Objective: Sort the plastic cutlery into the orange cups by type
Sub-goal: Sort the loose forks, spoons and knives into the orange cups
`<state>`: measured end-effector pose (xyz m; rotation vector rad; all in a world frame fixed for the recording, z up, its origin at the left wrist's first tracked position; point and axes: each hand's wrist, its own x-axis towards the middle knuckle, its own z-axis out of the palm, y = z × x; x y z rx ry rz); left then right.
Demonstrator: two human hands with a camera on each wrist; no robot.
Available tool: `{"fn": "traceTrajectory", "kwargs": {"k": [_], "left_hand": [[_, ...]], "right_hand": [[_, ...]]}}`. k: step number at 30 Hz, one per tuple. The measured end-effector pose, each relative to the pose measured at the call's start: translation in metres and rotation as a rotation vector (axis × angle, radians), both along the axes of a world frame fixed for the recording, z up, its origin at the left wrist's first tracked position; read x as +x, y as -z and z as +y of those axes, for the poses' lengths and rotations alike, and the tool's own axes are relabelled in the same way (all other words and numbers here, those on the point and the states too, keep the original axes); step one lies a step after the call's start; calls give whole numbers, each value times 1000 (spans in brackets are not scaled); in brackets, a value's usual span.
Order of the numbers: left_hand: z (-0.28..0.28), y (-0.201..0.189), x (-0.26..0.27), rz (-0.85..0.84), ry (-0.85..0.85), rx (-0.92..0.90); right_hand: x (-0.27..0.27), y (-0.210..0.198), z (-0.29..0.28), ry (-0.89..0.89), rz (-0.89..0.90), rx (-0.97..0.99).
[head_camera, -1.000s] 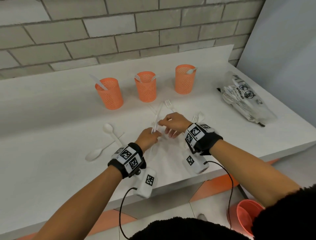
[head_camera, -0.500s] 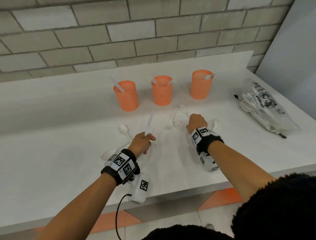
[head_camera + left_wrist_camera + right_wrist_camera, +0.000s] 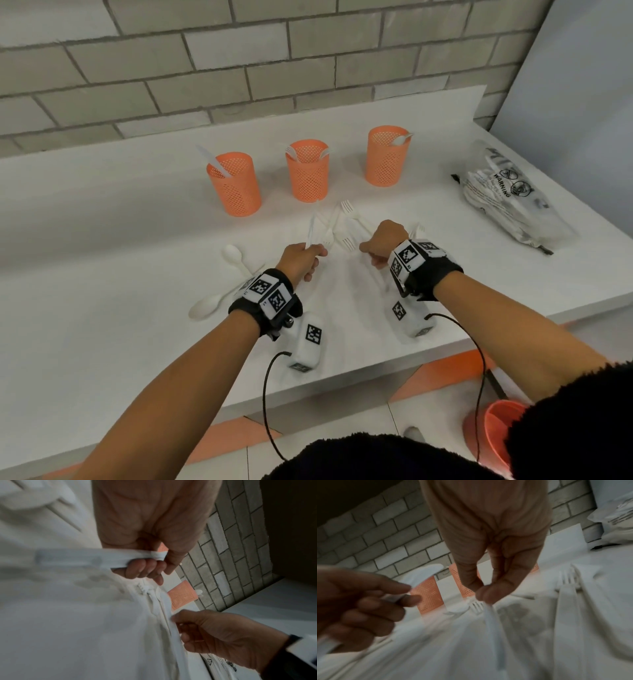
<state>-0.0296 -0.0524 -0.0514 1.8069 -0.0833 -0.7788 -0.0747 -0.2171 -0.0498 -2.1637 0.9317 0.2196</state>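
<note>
Three orange mesh cups stand in a row: the left cup (image 3: 234, 185) holds a knife, the middle cup (image 3: 307, 170) forks, the right cup (image 3: 387, 156) a spoon. My left hand (image 3: 310, 255) grips a white plastic knife (image 3: 311, 231) by its handle, blade pointing up toward the cups. My right hand (image 3: 368, 250) pinches one end of a white cutlery piece (image 3: 489, 615) between thumb and forefinger, low over the table; its type is unclear. Loose forks (image 3: 346, 222) lie between my hands and the cups. Two spoons (image 3: 233, 255) lie to the left.
A clear plastic bag (image 3: 507, 195) with more cutlery lies at the right end of the white counter (image 3: 137, 274). A brick wall runs behind the cups. On the floor below the counter's front edge, at the right, stands an orange bucket (image 3: 493, 435).
Both hands were together at the fork pile. My left hand then drew back and lifted the knife. My right hand has since pulled a little nearer, now pinching a white piece.
</note>
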Motion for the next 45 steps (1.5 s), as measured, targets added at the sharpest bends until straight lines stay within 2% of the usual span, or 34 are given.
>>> {"fn": "traceTrajectory", "kwargs": {"k": [4, 7, 13, 16, 18, 24, 29, 33, 37, 42, 45], "left_hand": [[-21, 1, -3, 34, -46, -94], [-35, 3, -4, 13, -63, -152], [-40, 9, 9, -160, -78, -13], [-31, 3, 26, -130, -178, -74], [-24, -9, 44, -121, -278, -172], [-8, -76, 118, -549, -510, -100], [-6, -112, 175, -637, -755, -240], [-11, -106, 210, -681, -797, -229], [-15, -82, 235, -693, -783, -173], [-14, -50, 243, -739, -725, -49], [-6, -37, 243, -841, -676, 6]], "right_hand": [[-11, -15, 9, -23, -226, 305], [-13, -18, 19, -103, -342, 351], [-7, -16, 20, -283, -334, 242], [-2, -12, 2, -272, -310, 40], [1, -9, -13, -239, -287, -95], [12, -3, -45, -256, -147, -254], [29, -3, -55, -304, -53, -310], [38, 3, -58, -319, 8, -341], [44, 8, -61, -305, 34, -312], [51, 9, -56, -265, 53, -247], [55, 10, -53, -245, 87, -185]]}}
